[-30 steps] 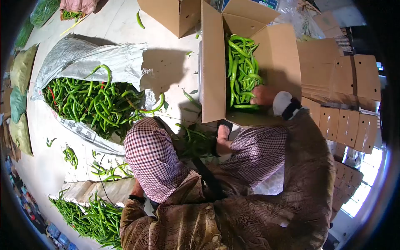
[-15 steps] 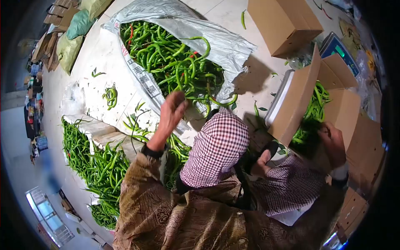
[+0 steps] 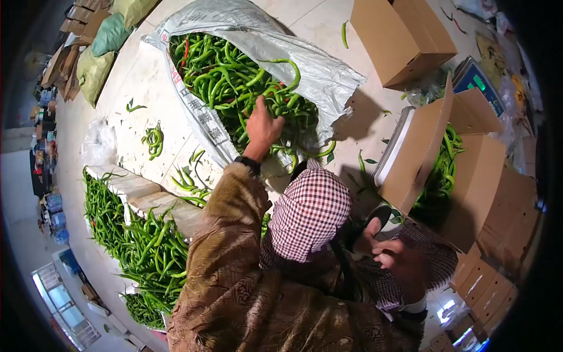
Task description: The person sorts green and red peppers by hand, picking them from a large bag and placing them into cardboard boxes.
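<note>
My left hand (image 3: 264, 129) reaches over the mouth of a woven plastic sack (image 3: 229, 23) full of long green chili peppers (image 3: 217, 70), a few of them red. Its index finger points down at the peppers, with the thumb apart. My right hand (image 3: 402, 258) is over my lap, beside the checkered cloth (image 3: 434, 264) on my knee. It is smeared by motion with its fingers bent, and nothing shows in it. Right of it an opened cardboard box (image 3: 419, 158) is part-filled with green chili peppers (image 3: 443, 170).
Green chili peppers lie heaped in a foam box (image 3: 146, 202) at the left. A closed carton (image 3: 404, 38) and a scale with a lit display (image 3: 478, 85) stand at the upper right. Loose peppers (image 3: 153, 141) lie on the floor. Tied sacks (image 3: 94, 76) sit at the upper left.
My left hand has moved forward from the sack's near edge to over the peppers. My right hand has come out of the cardboard box, back left toward my lap.
</note>
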{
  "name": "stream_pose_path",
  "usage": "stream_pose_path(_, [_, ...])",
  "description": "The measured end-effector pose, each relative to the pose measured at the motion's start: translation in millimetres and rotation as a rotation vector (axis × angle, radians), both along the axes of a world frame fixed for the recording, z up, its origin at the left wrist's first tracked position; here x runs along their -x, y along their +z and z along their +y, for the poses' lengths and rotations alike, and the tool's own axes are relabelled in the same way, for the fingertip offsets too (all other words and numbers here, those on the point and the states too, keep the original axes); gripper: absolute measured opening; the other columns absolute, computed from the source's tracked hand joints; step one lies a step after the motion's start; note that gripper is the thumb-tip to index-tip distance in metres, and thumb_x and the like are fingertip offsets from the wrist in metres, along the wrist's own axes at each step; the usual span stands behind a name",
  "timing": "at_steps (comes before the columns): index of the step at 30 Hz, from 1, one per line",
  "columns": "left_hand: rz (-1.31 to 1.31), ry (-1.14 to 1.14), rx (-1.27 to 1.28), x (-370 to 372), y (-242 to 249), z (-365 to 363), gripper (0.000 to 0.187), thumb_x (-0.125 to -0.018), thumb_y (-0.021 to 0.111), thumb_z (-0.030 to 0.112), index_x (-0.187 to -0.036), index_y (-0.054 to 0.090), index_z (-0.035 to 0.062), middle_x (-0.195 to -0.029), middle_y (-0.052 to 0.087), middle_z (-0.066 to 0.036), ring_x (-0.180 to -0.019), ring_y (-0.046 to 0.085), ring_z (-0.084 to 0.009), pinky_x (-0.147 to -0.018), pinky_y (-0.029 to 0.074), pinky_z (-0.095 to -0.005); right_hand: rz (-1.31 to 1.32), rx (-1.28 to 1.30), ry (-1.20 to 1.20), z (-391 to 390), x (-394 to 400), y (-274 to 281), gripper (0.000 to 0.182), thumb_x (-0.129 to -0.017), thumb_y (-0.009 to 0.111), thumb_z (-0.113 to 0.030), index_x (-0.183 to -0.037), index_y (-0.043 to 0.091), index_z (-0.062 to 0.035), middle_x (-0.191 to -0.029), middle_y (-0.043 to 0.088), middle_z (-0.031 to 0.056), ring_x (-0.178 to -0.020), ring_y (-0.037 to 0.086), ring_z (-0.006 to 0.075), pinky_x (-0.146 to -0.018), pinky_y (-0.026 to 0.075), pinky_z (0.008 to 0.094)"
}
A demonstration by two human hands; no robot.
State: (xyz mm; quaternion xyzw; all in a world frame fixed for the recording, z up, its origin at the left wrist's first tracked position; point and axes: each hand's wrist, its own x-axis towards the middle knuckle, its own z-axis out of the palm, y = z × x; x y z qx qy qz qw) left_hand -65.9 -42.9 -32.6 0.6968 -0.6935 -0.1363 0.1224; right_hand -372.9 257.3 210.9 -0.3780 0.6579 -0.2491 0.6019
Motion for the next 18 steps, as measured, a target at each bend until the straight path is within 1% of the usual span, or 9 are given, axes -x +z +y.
stream_pose_path(3, [0.284, -0.072, 0.03, -17.9, 48.7, 12.4, 0.072, -0.068, 0.073, 0.022, -0.13, 0.044, 0.0017, -0.098, 0.068, -0.023, -0.082, 0.068, -0.0367, -0.076, 0.054, -0.0426, 0.0, -0.08, -0.043, 5.3, -12.5, -11.1, 0.023, -0.091, 0.06, -0.012, -0.11, 0.063, 0.0009, -0.098, 0.069, 0.0098, -0.086, 0.067, 0.0161, -0.072, 0.053, 0.0273])
stream_pose_path(4, [0.383, -0.066, -0.011, -21.7, 70.4, 15.9, 0.071, -0.068, 0.072, 0.02, -0.131, 0.042, 0.0017, -0.107, 0.065, -0.025, -0.094, 0.066, -0.0402, -0.082, 0.052, -0.0459, -0.028, -0.169, -0.093, 6.4, -15.2, -13.5, 0.023, -0.091, 0.059, -0.011, -0.111, 0.062, 0.0004, -0.098, 0.069, 0.0096, -0.086, 0.067, 0.0163, -0.072, 0.053, 0.0269])
stream_pose_path(6, [0.544, -0.104, 0.104, -36.1, 97.2, 18.4, 0.07, -0.068, 0.073, 0.017, -0.13, 0.044, 0.0027, -0.106, 0.065, -0.024, -0.093, 0.066, -0.04, -0.081, 0.053, -0.044, -0.047, -0.118, -0.053, 7.4, -17.9, -23.9, 0.023, -0.092, 0.059, -0.011, -0.113, 0.062, -0.0004, -0.099, 0.069, 0.0097, -0.087, 0.066, 0.016, -0.072, 0.052, 0.027])
stream_pose_path(8, [0.356, -0.041, 0.11, -48.1, 116.5, 16.8, 0.062, -0.07, 0.072, 0.014, -0.126, 0.048, 0.0035, -0.105, 0.066, -0.022, -0.092, 0.068, -0.0323, -0.079, 0.053, -0.0376, -0.07, -0.063, -0.011, 11.8, -22.2, -37.7, 0.024, -0.093, 0.058, -0.012, -0.114, 0.061, -0.0011, -0.101, 0.068, 0.0098, -0.088, 0.066, 0.0158, -0.072, 0.052, 0.027])
stream_pose_path(10, [0.582, 0.033, -0.105, -78.6, 85.2, -0.1, 0.06, -0.07, 0.071, 0.01, -0.126, 0.05, 0.0031, -0.106, 0.066, -0.019, -0.092, 0.068, -0.025, -0.081, 0.053, -0.0342, -0.038, -0.006, 0.11, 13.0, -23.6, -56.0, 0.024, -0.095, 0.058, -0.014, -0.115, 0.06, -0.001, -0.103, 0.067, 0.0105, -0.089, 0.065, 0.0154, -0.073, 0.052, 0.0276])
stream_pose_path(11, [0.711, 0.037, -0.079, -76.0, 104.0, -1.8, 0.059, -0.07, 0.07, 0.007, -0.126, 0.05, 0.001, -0.108, 0.067, -0.015, -0.093, 0.066, -0.0209, -0.082, 0.052, -0.0313, 0.034, 0.111, 0.193, 16.0, -24.9, -68.3, 0.026, -0.095, 0.059, -0.015, -0.116, 0.059, -0.0007, -0.104, 0.067, 0.0114, -0.089, 0.065, 0.0159, -0.073, 0.052, 0.0281])
stream_pose_path(14, [1.219, 0.043, -0.074, -62.2, 165.8, 12.1, 0.058, -0.075, 0.066, -0.002, -0.13, 0.047, -0.0006, -0.113, 0.062, -0.01, -0.097, 0.063, -0.018, -0.082, 0.052, -0.0286, 0.062, 0.157, 0.146, 14.1, -29.2, -60.5, 0.02, -0.093, 0.063, -0.01, -0.111, 0.062, -0.0006, -0.097, 0.067, 0.0104, -0.08, 0.062, 0.0154, -0.074, 0.049, 0.0272])
stream_pose_path(16, [1.257, 0.106, -0.217, -71.0, 175.4, 11.7, 0.056, -0.077, 0.067, 0.001, -0.13, 0.049, 0.0011, -0.11, 0.063, -0.01, -0.096, 0.063, -0.0188, -0.08, 0.052, -0.031, -0.059, 0.042, 0.052, 6.3, -34.7, -44.4, 0.022, -0.094, 0.062, -0.013, -0.113, 0.061, -0.0007, -0.101, 0.068, 0.0104, -0.084, 0.064, 0.0153, -0.074, 0.05, 0.0265])
stream_pose_path(18, [1.322, 0.165, -0.159, -68.1, 192.8, 12.6, 0.053, -0.077, 0.067, 0.002, -0.128, 0.05, 0.0018, -0.106, 0.065, -0.009, -0.09, 0.064, -0.017, -0.077, 0.052, -0.0296, -0.065, 0.026, 0.002, 6.5, -35.5, -39.5, 0.024, -0.096, 0.06, -0.016, -0.114, 0.06, -0.0009, -0.104, 0.068, 0.0108, -0.088, 0.065, 0.0156, -0.074, 0.052, 0.0258])
